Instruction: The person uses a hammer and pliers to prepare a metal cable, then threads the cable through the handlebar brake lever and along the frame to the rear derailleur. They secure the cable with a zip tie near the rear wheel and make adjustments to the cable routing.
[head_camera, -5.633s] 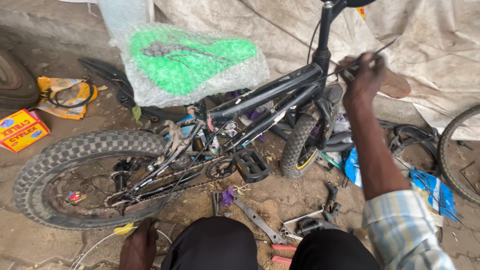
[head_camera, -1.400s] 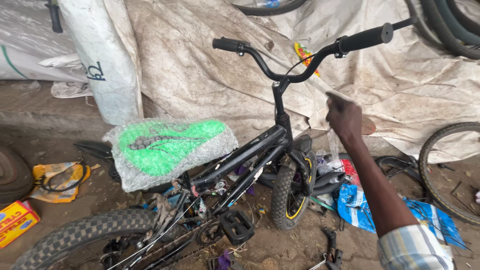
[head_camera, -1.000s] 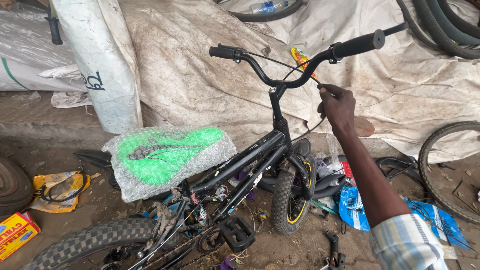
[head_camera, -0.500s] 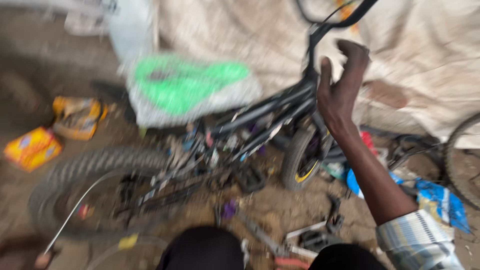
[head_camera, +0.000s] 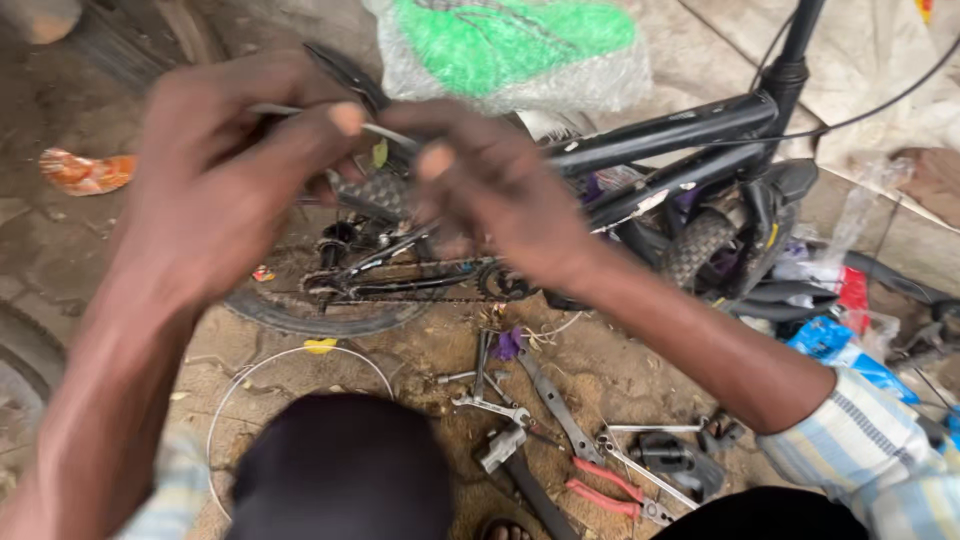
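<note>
Both hands have been brought together in front of the camera, above the rear wheel (head_camera: 310, 310) of the small black bicycle (head_camera: 660, 135). Half a second ago only the right hand was seen, raised near the handlebar stem, so the work has been shifted from the front of the bicycle to a thin cable (head_camera: 385, 132) now held between the two hands.

The left hand (head_camera: 215, 190) is closed on the cable, with thumb and forefinger pinched on it above the wheel. The right hand (head_camera: 500, 190) meets it from the seat side, its fingertips drawn together at the same cable (the blur leaves the exact grip of the right fingers unclear). The cable is thus found over the wheel and chain (head_camera: 420, 290), not at the handlebar.

A further loop of white wire (head_camera: 290, 360) is seen on the ground below the wheel. Spanners (head_camera: 490, 400) and red-handled pliers (head_camera: 610, 495) lie on the dirt further below it, untouched. The plastic-wrapped green seat (head_camera: 510, 45) sits above the wheel.

From this, the cable appears to have been taken in hand for fitting or threading.
</note>
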